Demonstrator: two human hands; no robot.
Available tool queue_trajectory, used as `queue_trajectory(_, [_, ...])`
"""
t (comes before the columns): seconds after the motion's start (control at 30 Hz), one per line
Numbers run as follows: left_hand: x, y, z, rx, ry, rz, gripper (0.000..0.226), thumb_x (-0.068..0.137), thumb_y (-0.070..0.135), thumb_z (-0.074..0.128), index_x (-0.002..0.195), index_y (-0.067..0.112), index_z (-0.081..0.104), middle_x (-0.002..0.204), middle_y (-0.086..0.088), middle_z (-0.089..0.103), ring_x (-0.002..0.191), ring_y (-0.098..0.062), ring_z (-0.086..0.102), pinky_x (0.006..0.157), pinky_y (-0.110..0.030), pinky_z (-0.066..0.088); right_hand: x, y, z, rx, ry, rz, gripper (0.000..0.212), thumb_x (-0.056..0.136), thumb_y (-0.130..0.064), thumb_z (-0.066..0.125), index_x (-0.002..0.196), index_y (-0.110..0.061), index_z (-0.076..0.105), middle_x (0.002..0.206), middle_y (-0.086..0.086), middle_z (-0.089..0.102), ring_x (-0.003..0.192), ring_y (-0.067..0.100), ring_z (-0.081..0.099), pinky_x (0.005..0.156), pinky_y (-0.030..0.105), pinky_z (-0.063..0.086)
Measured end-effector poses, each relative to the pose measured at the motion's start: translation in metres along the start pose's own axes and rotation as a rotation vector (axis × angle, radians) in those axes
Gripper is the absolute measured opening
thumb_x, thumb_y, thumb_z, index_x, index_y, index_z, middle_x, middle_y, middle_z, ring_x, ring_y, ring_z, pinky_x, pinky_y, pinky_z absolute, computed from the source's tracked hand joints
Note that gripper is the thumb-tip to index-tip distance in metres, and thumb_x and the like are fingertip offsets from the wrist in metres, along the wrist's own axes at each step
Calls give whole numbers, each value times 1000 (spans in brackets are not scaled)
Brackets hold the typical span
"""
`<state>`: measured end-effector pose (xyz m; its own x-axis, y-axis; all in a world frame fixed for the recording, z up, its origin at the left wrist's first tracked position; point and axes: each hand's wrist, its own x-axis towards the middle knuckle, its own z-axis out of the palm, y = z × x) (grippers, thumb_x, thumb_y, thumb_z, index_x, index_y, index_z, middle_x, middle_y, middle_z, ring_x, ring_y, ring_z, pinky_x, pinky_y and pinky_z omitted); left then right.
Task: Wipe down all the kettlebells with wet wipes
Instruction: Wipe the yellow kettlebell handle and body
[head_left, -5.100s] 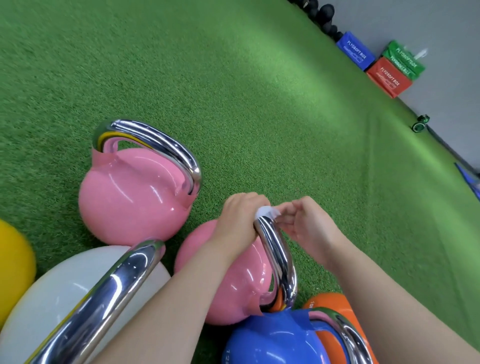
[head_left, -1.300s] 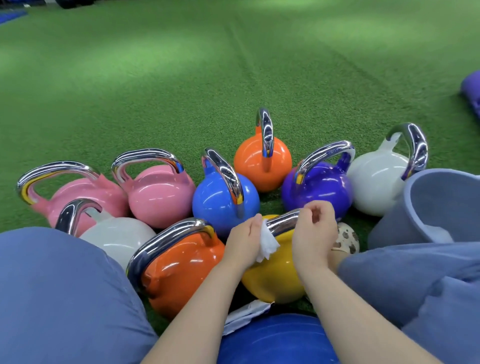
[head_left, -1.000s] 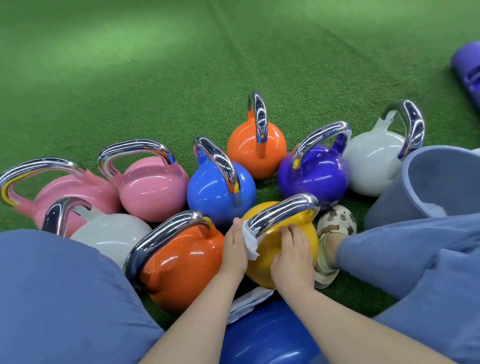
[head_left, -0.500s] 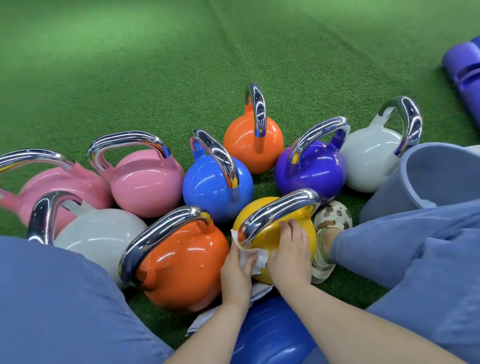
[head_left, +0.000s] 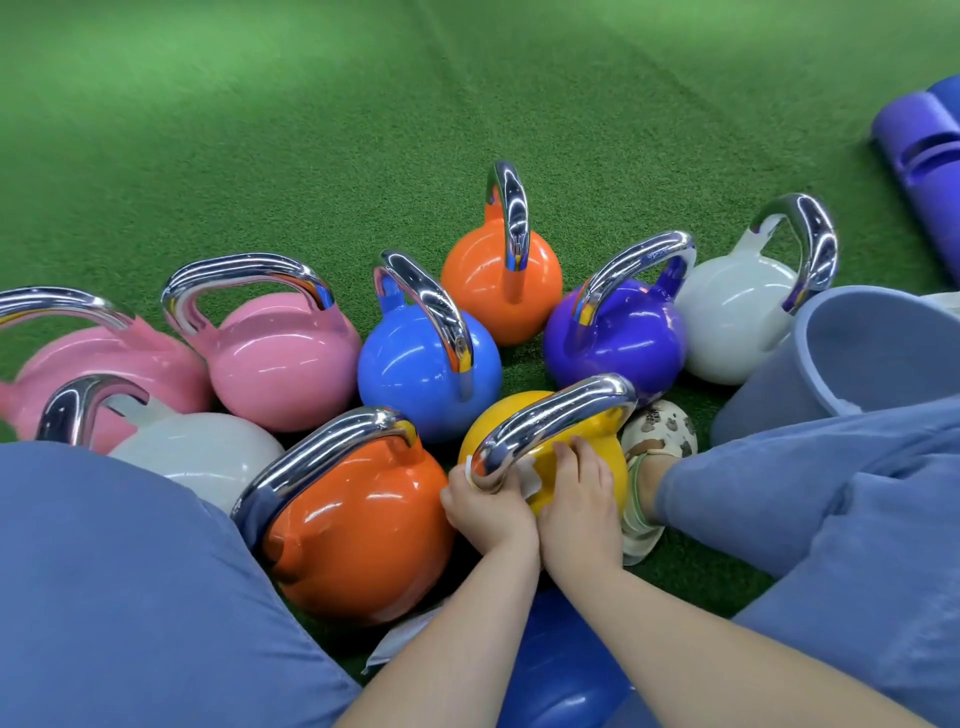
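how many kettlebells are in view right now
10: two pink and a white left; blue, orange, purple, white behind; orange, yellow near; blue partly hidden under arms.

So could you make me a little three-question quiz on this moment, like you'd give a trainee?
1. True or false: the left hand holds a white wipe against the yellow kettlebell.
2. Which kettlebell stands farthest from the person? A) the pink kettlebell B) the far orange kettlebell C) the purple kettlebell
3. Fill in: the right hand rests on the ______ kettlebell's body, under its chrome handle.

Key
1. True; the wipe shows at the near end of the handle.
2. B.
3. Yellow.
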<state>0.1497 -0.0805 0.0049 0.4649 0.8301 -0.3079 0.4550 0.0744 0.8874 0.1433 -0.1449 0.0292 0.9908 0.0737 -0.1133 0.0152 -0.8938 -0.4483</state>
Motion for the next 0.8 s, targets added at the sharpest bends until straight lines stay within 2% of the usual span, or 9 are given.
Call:
queue_trajectory(0.07, [0, 2, -1, -7, -5, 18, 24, 74, 10, 73, 94, 1, 62, 97, -16, 53, 92, -32, 52, 79, -28, 35, 0, 0, -1, -17, -16, -5, 55, 90, -11, 44, 143, -13, 29, 153, 7, 19, 140, 26, 17, 112, 33, 21])
queue_trajectory(0.13, [2, -2, -5, 46, -53, 137, 16, 74, 10, 72, 83, 5, 60, 87, -7, 50, 87, -30, 53, 70, -23, 29, 0, 0, -1, -12, -5, -10, 58, 88, -8, 46, 143, -12, 30, 153, 8, 20, 140, 26, 17, 113, 33, 21])
queue_trajectory(0.23, [11, -6, -15, 151, -139, 324, 22, 74, 17, 75, 70, 14, 53, 73, 4, 46, 73, -23, 50, 59, -21, 22, 0, 0, -1, -21, -2, -11, 59, 87, -9, 47, 143, -13, 29, 153, 6, 19, 140, 25, 16, 113, 32, 21])
queue_trajectory(0.3, [15, -9, -21, 168, -196, 373, 23, 73, 23, 77, 68, 19, 54, 68, 10, 46, 67, -14, 47, 56, -20, 23, 0, 0, 0, -23, 2, -5, 59, 87, -11, 49, 143, -13, 29, 153, 6, 19, 140, 24, 16, 112, 32, 22])
queue_trajectory(0.4, [17, -15, -32, 89, -311, 379, 25, 71, 21, 78, 68, 31, 55, 68, 9, 55, 67, -4, 50, 58, -11, 34, 0, -2, 0, -26, 7, 8, 61, 87, -12, 51, 143, -12, 28, 153, 7, 20, 140, 25, 16, 112, 32, 22])
queue_trajectory(0.5, [19, -21, -42, 14, -405, 334, 12, 74, 12, 74, 75, 21, 65, 67, 6, 62, 63, 0, 51, 57, -9, 37, 0, -4, 0, -28, 7, 23, 63, 87, -12, 51, 144, -12, 26, 154, 6, 19, 141, 25, 15, 113, 32, 21])
queue_trajectory(0.57, [20, -23, -46, -9, -444, 287, 15, 78, 6, 67, 83, 20, 70, 66, 5, 65, 60, 4, 50, 56, -10, 39, 0, -4, 0, -33, 15, 25, 63, 86, -11, 51, 144, -12, 26, 153, 7, 20, 141, 25, 15, 113, 32, 22])
queue_trajectory(0.7, [22, -26, -50, -1, -490, 255, 37, 81, 0, 59, 91, 34, 70, 77, -3, 71, 66, -2, 51, 59, -18, 43, -2, -5, 0, -33, 13, 27, 65, 85, -10, 53, 144, -13, 25, 153, 7, 19, 141, 25, 15, 113, 33, 21])
queue_trajectory(0.8, [18, -21, -48, -45, -468, 217, 27, 81, 6, 65, 89, 32, 70, 77, 2, 72, 73, -7, 57, 62, -18, 44, -2, -5, -2, -37, 12, 26, 66, 87, -12, 53, 145, -14, 22, 154, 5, 16, 142, 23, 13, 114, 31, 20])
